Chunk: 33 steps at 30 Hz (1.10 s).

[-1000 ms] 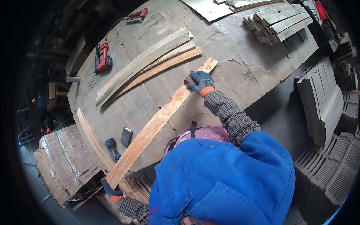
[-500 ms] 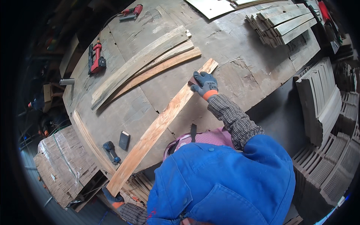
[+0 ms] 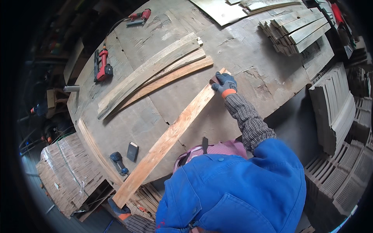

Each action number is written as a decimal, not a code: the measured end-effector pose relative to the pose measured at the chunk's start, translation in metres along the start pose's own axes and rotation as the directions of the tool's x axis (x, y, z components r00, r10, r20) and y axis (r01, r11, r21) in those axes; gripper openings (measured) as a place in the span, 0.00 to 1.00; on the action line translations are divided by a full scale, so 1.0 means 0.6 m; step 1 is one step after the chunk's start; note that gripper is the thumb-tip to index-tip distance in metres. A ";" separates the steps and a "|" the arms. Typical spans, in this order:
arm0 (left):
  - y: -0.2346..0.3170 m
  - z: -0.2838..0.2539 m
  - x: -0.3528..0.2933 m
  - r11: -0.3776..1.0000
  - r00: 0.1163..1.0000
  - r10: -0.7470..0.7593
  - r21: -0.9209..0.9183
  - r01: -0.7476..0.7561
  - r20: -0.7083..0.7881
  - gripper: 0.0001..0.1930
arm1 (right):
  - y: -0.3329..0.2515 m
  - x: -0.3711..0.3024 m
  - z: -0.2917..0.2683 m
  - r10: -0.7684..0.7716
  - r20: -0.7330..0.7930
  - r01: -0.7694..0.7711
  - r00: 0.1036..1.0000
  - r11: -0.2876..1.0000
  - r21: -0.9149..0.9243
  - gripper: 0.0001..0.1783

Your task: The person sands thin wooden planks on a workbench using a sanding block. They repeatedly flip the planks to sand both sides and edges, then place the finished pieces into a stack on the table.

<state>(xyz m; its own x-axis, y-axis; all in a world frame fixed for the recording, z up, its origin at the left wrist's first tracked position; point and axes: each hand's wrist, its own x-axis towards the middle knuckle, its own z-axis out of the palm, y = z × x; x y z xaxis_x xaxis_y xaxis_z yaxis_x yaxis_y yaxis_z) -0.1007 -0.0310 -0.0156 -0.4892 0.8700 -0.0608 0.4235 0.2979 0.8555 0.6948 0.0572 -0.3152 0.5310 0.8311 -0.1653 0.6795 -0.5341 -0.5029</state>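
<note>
A long, pale wooden plank (image 3: 171, 134) lies slantwise over the table's near edge, from lower left to upper right. My left hand (image 3: 118, 208), in a dark glove with an orange cuff, is closed round its near end, partly hidden beneath the wood. Close to the far end, my right hand (image 3: 226, 82), gloved alike, grips a small reddish-brown block (image 3: 214, 80), apparently a sanding block, and presses it on the plank's upper face. Left of the plank, a dark blue-black tool (image 3: 118, 163) and a small black box-like object (image 3: 132, 152) rest on the table.
Several curved boards (image 3: 151, 73) lie beyond the plank on the worn table (image 3: 229, 116). Two red nail guns, one nearer (image 3: 103, 66) and one farther (image 3: 145, 16), sit at the far left. Board stacks (image 3: 301, 31) stand far right; a wrapped pallet (image 3: 64, 171) is lower left.
My right hand has slid with the block along the plank toward its far end. My left hand keeps its grip on the near end. The whole view has shifted slightly.
</note>
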 end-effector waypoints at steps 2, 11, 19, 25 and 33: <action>0.024 0.017 0.001 1.000 0.998 -0.008 0.022 0.010 -0.059 0.26 | -0.002 -0.056 -0.004 -0.094 -0.040 0.096 0.995 0.994 0.060 0.42; 0.024 0.083 0.014 0.896 0.977 -0.189 -0.389 0.214 0.102 0.22 | 0.089 -0.119 -0.061 0.373 0.144 -0.319 0.916 0.898 -0.302 0.44; -0.011 0.132 -0.011 0.810 0.967 -0.213 -0.529 0.254 0.139 0.22 | 0.043 -0.165 0.033 0.198 -0.023 -0.187 0.980 0.951 0.246 0.29; -0.083 0.114 -0.042 0.820 0.963 -0.247 -0.506 0.268 0.110 0.24 | -0.117 -0.203 0.161 0.024 0.750 -0.712 0.661 -0.294 0.637 0.43; -0.193 0.159 -0.102 0.625 0.886 -0.434 -0.655 0.425 0.161 0.25 | -0.248 -0.213 -0.028 -0.318 0.382 -0.495 0.867 -0.475 0.727 0.31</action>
<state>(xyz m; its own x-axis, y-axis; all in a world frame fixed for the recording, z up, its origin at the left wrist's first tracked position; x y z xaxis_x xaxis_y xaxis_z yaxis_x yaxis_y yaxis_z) -0.0467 -0.0814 -0.1598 -0.4944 0.7053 -0.5080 -0.4425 0.2989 0.8455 0.5345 0.0282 -0.2048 0.0505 0.9502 -0.3077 -0.9540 -0.0452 -0.2962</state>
